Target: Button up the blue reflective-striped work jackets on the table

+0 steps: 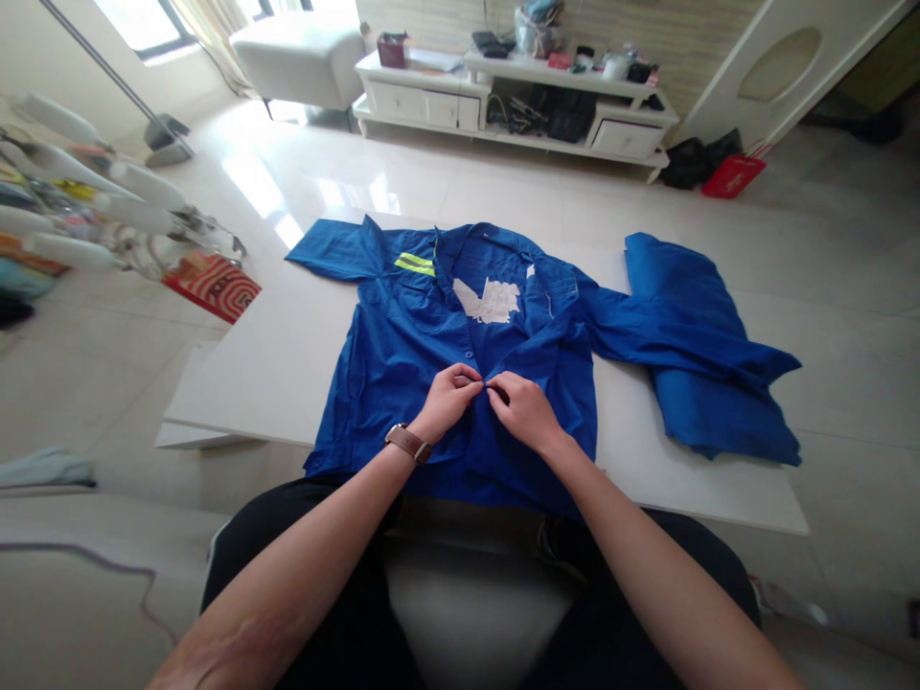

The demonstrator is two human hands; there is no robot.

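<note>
A blue jacket [409, 335] lies spread on the white table [251, 355], collar away from me and sleeves out to both sides. Its front is open at the top, where a white patch [495, 302] shows inside; a yellow-green strip marks the left chest. My left hand [454, 398], with a brown watch on the wrist, pinches the front edge below a button [470, 355]. Just beside it my right hand [521, 407] pinches the facing edge. The fingertips of both hands nearly meet, and they hide the small part between them.
A folded blue cloth bundle [697, 326] sits at the table's right, with the jacket's right sleeve over it. White thread cones [136, 216] and a red box [212, 283] are at the left. A white cabinet [424, 101] stands beyond the table.
</note>
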